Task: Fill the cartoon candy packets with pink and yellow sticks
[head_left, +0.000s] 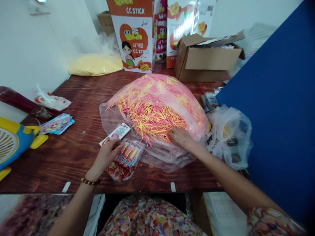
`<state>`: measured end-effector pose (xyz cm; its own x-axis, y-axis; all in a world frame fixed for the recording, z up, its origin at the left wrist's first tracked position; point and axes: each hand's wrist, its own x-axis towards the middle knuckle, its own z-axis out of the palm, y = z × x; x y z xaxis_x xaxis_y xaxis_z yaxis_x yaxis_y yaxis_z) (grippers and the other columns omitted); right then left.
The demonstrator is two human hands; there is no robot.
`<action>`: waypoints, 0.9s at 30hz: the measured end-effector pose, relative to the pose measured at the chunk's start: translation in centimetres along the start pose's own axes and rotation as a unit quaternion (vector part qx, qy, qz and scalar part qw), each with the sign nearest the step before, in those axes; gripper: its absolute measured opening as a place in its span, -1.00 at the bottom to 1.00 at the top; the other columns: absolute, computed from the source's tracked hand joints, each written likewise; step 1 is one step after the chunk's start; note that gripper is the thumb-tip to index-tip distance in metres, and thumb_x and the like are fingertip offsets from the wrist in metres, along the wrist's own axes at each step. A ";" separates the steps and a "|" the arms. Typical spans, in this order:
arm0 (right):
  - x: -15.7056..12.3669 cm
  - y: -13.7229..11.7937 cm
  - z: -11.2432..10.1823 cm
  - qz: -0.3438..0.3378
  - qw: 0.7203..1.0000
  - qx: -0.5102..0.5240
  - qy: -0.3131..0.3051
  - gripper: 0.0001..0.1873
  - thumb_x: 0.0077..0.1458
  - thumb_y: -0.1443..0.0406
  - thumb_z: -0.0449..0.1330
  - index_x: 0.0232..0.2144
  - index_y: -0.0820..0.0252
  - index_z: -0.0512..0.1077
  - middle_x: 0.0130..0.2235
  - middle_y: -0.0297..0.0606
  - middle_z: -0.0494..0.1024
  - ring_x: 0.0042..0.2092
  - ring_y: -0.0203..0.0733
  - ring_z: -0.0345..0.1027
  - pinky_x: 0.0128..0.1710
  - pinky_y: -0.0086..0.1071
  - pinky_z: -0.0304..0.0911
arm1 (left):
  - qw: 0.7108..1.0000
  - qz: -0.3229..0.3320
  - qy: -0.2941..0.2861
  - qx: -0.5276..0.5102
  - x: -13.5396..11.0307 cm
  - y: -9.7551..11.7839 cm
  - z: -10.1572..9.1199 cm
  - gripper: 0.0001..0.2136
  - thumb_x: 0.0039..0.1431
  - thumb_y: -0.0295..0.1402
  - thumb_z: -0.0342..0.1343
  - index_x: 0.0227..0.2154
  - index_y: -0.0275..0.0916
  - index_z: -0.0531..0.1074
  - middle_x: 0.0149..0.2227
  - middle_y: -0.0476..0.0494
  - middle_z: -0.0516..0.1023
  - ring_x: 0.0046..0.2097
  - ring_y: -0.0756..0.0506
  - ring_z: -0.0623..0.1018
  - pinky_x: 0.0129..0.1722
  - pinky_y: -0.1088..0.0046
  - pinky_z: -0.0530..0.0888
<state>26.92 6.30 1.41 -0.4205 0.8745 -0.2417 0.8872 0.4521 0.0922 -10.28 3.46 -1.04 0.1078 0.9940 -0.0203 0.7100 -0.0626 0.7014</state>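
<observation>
My left hand (108,155) lies at the upper left of some clear packets (126,160), its thumb and fingers a little apart at their edge. The packets are fanned over one another, with pink and yellow sticks and printed pictures showing through. Just above that hand is a white printed card or packet (120,131). A big clear plastic bag (177,98) lies open towards me, full of thin pink and yellow sticks (152,121). At the lower right of the heap, my right hand (180,137) has its fingers curled into the sticks; the fingertips are partly hidden.
Boxes stand at the back: a printed carton (136,39) and an open cardboard box (209,60). A yellow-filled bag (95,64) lies back left. Printed packets (57,124) and a blue-yellow fan-like object (14,141) are left. A blue panel (275,98) and a plastic bag (231,134) bound the right.
</observation>
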 end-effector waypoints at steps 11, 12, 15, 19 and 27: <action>0.3 0.2 1.6 -0.035 0.996 -0.044 0.066 -0.72 0.28 0.37 0.00 -0.16 0.29 0.51 -0.09 0.01 0.49 -0.02 0.04 0.29 -0.08 -0.18 0.14 | 0.977 -0.067 0.120 0.162 7.0 -1.8 -1.0 -0.57 0.18 -0.15 0.05 0.03 -0.28 0.46 0.05 -0.35 0.51 0.06 -0.33 0.47 0.05 0.11 0.39; 0.3 0.3 1.7 -0.035 0.996 -0.045 0.066 -0.72 0.28 0.37 0.00 -0.16 0.30 0.51 -0.09 0.01 0.48 -0.02 0.04 0.28 -0.08 -0.18 0.13 | 0.974 -0.078 0.114 0.182 7.4 -1.5 -0.8 -0.55 0.19 -0.15 0.04 0.08 -0.28 0.42 0.09 -0.36 0.48 0.10 -0.36 0.43 0.07 0.07 0.37; 0.2 0.5 2.0 -0.022 0.997 -0.032 0.062 -0.71 0.28 0.38 -0.02 -0.14 0.29 0.49 -0.07 0.03 0.48 -0.01 0.04 0.26 -0.07 -0.18 0.09 | 0.965 -0.099 0.081 0.229 8.0 -0.9 -0.1 -0.51 0.24 -0.12 0.00 0.14 -0.27 0.37 0.14 -0.41 0.41 0.15 -0.45 0.36 0.06 -0.05 0.35; 0.1 0.8 2.1 0.006 0.998 0.017 0.065 -0.70 0.30 0.36 -0.06 -0.11 0.28 0.46 -0.03 0.03 0.47 0.00 0.05 0.26 -0.03 -0.16 0.08 | 0.959 -0.102 0.052 0.258 8.0 -0.8 0.7 -0.56 0.24 -0.10 -0.01 0.08 -0.23 0.41 0.11 -0.44 0.40 0.12 -0.49 0.34 0.01 -0.11 0.34; 0.7 1.3 1.7 0.062 0.911 0.375 0.159 -0.74 0.30 0.19 -0.12 -0.37 0.13 0.25 -0.41 -0.29 0.46 -0.34 -0.17 0.30 -0.20 -0.25 0.23 | 0.971 -0.062 0.119 0.198 8.0 -1.6 1.1 -0.68 0.16 -0.21 0.10 -0.05 -0.19 0.46 0.02 -0.38 0.46 0.08 -0.44 0.36 0.00 -0.04 0.31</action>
<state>28.12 7.19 -0.29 -0.2365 0.9712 0.0282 0.7619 0.2034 -0.6150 -9.82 11.42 -3.09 -0.1258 0.9858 0.1111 0.9241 0.0757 0.3747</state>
